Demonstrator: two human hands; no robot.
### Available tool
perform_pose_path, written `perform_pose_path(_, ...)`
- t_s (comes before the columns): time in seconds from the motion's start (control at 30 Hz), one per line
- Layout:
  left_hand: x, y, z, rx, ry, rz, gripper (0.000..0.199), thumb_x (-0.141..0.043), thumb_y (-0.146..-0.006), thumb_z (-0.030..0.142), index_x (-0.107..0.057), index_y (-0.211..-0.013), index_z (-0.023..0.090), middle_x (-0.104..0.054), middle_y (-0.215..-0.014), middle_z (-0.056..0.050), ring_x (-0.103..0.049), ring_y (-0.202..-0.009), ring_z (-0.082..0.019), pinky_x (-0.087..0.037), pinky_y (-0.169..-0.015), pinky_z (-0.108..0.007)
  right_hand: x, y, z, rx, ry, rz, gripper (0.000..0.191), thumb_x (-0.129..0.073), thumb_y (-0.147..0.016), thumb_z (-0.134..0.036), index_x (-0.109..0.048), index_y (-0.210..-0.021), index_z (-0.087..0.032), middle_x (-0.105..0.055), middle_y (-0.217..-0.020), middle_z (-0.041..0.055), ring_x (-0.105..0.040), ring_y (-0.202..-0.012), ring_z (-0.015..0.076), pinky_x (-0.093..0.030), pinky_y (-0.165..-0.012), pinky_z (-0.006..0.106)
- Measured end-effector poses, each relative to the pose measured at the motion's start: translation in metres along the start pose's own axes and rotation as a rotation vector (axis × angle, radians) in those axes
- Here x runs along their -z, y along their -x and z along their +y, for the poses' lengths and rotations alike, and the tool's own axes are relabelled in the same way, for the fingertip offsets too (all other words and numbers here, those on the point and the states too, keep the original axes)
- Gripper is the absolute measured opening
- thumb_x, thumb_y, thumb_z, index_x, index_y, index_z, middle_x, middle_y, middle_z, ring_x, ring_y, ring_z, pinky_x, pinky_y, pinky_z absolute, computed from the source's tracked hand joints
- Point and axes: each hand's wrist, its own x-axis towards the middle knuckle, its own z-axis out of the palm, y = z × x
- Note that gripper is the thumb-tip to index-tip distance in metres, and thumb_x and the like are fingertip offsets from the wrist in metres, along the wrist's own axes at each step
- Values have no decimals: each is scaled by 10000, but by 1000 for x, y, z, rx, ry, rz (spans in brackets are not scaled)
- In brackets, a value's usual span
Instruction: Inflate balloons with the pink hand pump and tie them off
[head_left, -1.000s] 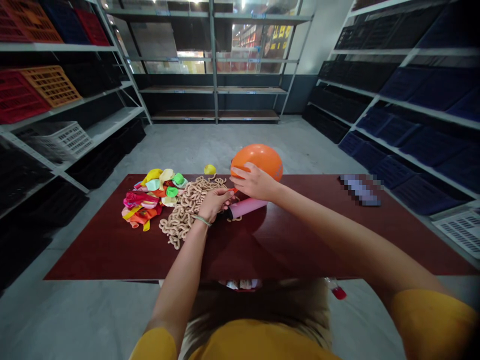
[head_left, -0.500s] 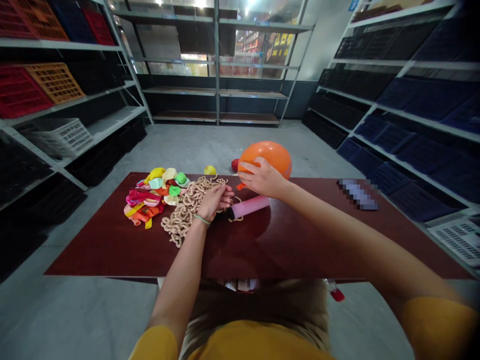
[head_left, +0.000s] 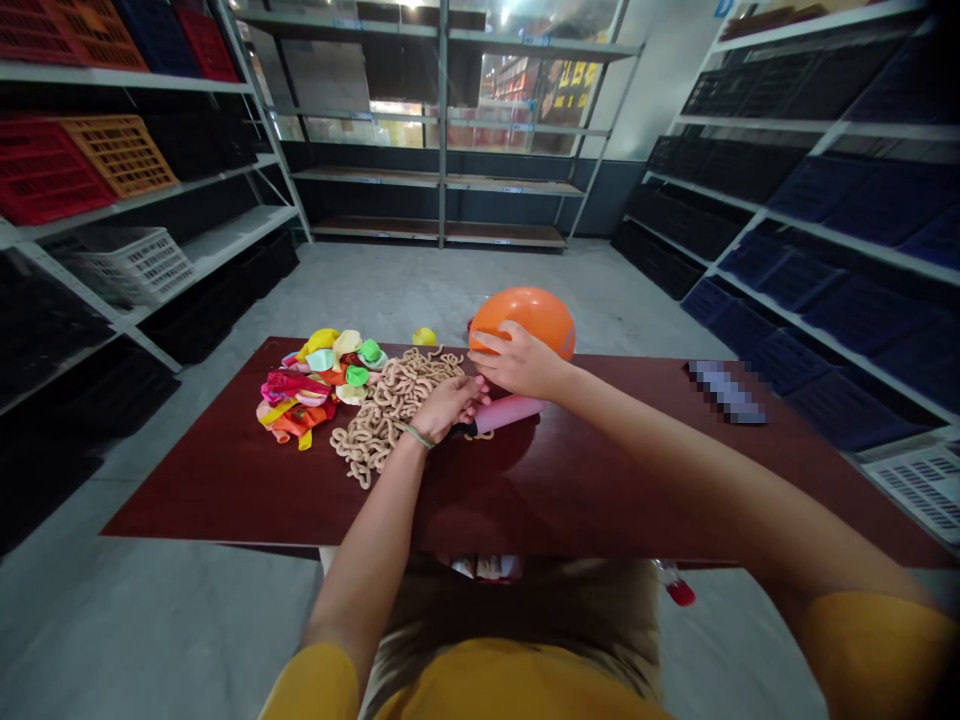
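Note:
An inflated orange balloon (head_left: 525,305) is held at the table's far edge by my right hand (head_left: 529,362), whose fingers curve over its near left side. My left hand (head_left: 448,405) has its fingertips drawn together at the balloon's neck, just below the right fingers; the neck itself is hidden. Under both hands lies a pink balloon pump (head_left: 511,412) with a black end, partly covered by the left hand. A heap of beige twisted cord-like pieces, perhaps long balloons (head_left: 390,400), spreads beside my left wrist. Left of it is a pile of uninflated coloured balloons (head_left: 307,385).
The dark red table (head_left: 225,480) carries a blurred-out flat object (head_left: 727,390) at right. A yellow ball-like thing (head_left: 424,337) shows past the far edge. Shelves with crates (head_left: 120,155) stand at left, more dark crates (head_left: 817,290) at right.
My left hand has moved right and up to the balloon's neck, and its fingers have drawn in. The balloon and right hand have shifted slightly left. The view has turned a little.

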Motion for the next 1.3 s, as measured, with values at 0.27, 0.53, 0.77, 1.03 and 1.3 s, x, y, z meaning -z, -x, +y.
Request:
perform_pose_path(0.27, 8, 11, 19, -16, -193, 1, 374, -568, -858, 526, -516, -740, 175, -513, -610, 12, -432, -451, -68, -329, -432, -194, 0, 8, 5, -43, 12, 32, 314, -455, -924, -132, -636, -1157, -240, -602, -1328, 32, -402, -1308, 271, -347, -956, 500)
perform_pose_path(0.53, 50, 7, 23, -224, -410, 276, 356, -522, -895, 503, -492, -727, 190, -499, -609, 13, -449, -469, -95, -371, -460, -228, 1, -5, -11, -72, 53, 155, 430, -501, -930, -173, -495, -1353, -252, -434, -1493, 28, -313, -1383, 237, -259, -1086, 476)
perform_pose_path(0.77, 68, 11, 12, -189, -331, 446, 332, -544, -888, 499, -493, -751, 201, -493, -604, 26, -435, -442, -85, -363, -435, -217, -34, -7, -31, -33, -272, -102, 202, -475, -922, -122, -661, -965, -188, -707, -924, 39, -595, -873, 170, -401, -770, 326)
perform_pose_path(1.03, 57, 8, 9, -181, -276, 436, 322, -510, -916, 472, -493, -755, 193, -510, -605, 28, -448, -428, -83, -387, -431, -221, -43, -27, -40, -267, -522, -289, 183, -502, -857, -112, -681, -839, -147, -711, -813, 77, -605, -675, 152, -382, -603, 276)
perform_pose_path(1.3, 58, 7, 8, -220, -299, 405, 340, -512, -905, 495, -492, -745, 196, -539, -625, 17, -492, -443, -97, -432, -459, -241, -5, -17, -1, -675, -1305, 22, 96, -564, -839, -258, -554, -925, -217, -700, -869, 21, -650, -748, 145, -496, -645, 273)
